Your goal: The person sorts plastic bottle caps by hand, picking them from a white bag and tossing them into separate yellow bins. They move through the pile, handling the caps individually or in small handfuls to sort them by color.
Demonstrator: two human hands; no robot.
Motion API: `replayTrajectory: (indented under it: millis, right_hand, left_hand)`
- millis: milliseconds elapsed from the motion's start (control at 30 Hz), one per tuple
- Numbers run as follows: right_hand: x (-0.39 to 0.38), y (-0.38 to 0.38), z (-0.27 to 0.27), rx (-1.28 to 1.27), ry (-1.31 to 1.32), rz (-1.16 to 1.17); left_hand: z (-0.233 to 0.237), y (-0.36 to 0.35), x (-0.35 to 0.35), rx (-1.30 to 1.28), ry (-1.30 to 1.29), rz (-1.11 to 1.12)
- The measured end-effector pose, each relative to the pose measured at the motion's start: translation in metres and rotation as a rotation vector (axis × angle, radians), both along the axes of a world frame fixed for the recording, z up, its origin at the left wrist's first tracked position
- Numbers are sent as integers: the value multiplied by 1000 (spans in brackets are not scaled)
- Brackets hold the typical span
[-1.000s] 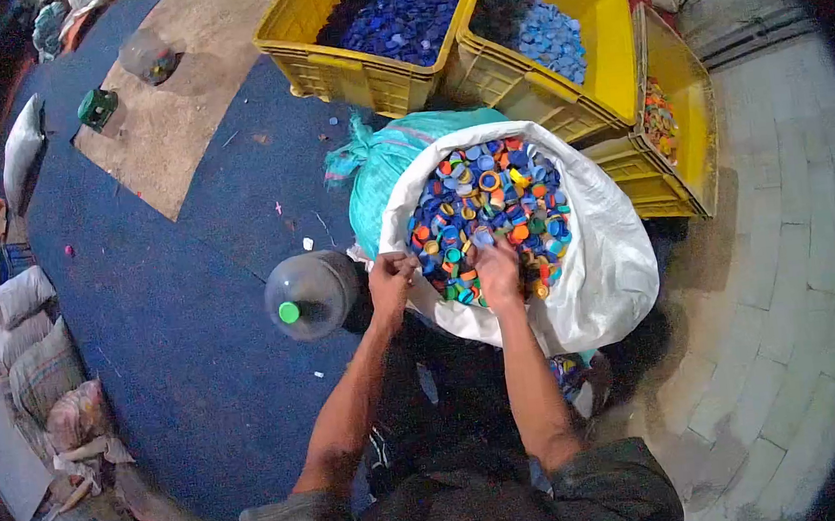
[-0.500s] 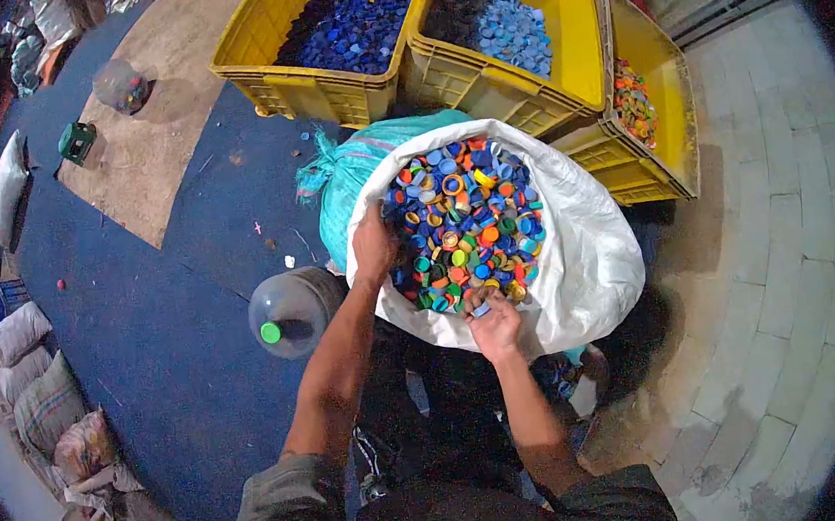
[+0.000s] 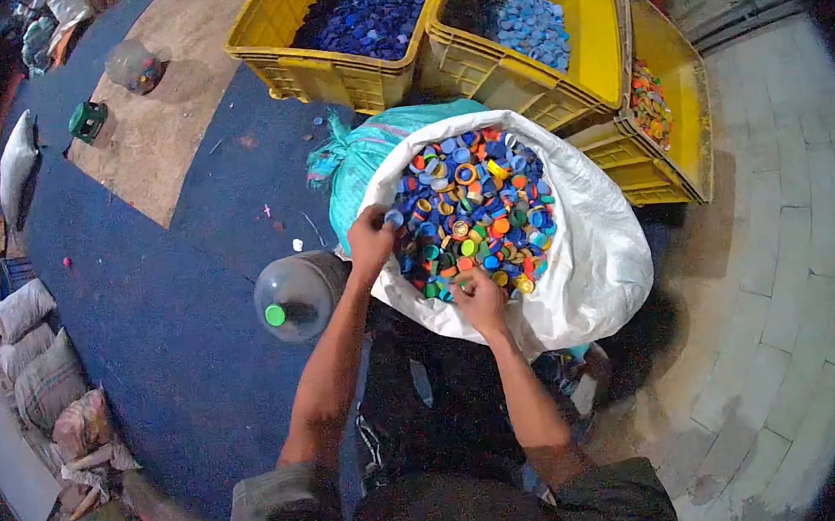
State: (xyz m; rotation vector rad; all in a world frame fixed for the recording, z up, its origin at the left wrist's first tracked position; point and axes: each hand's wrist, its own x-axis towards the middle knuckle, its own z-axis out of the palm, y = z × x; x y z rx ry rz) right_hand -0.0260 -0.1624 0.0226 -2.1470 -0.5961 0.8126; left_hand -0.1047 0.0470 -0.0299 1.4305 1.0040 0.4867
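An open white sack [image 3: 604, 263] is full of mixed bottle caps [image 3: 477, 204] in blue, orange, green and yellow. At the sack's left rim, my left hand [image 3: 373, 241] pinches a light blue cap [image 3: 393, 219] at its fingertips. Near the lower edge of the caps is my right hand [image 3: 480, 300], fingers drawn together over them; what it holds, if anything, is too small to make out. A tied teal sack [image 3: 355, 186] lies against the white sack's far left side.
Yellow crates [image 3: 339, 72] of dark blue, light blue and orange caps stand beyond the sack. A large clear bottle with a green cap [image 3: 300, 297] is left of it. Filled sacks [image 3: 47, 377] line the far left, and a green crate [image 3: 88, 121] is farther back.
My left hand has come up out of the caps to the rim with a light blue cap. My right hand has turned over and closed; the light blue cap at its fingers no longer shows there.
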Motion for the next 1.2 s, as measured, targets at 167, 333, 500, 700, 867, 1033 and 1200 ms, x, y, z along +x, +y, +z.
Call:
replayTrajectory:
  millis: [167,333,500,700,867,1033,1200]
  right_hand:
    - [-8,33,-30,189,-344,391]
    - [-13,66,-23,-73,-420,645]
    - [-15,76,-26,-146,-480,704]
    - [-14,69,-48,-146,-612,689]
    - [2,48,-34,-69,-546,360]
    - [9,9,-24,193,13,-74]
    - [10,-28,11,462,727,-534]
  left_hand:
    - [10,-23,-62,-680,-398,272]
    - [26,-47,-94,-905,-507,457]
    - [29,-55,-95,-821,-367,400]
    - [33,-63,-66,-495,-68,282]
    - [41,-62,-34,-427,-63,282]
    - [14,-42,13,-163,-31,197]
    - [28,-12,71,371,99,136]
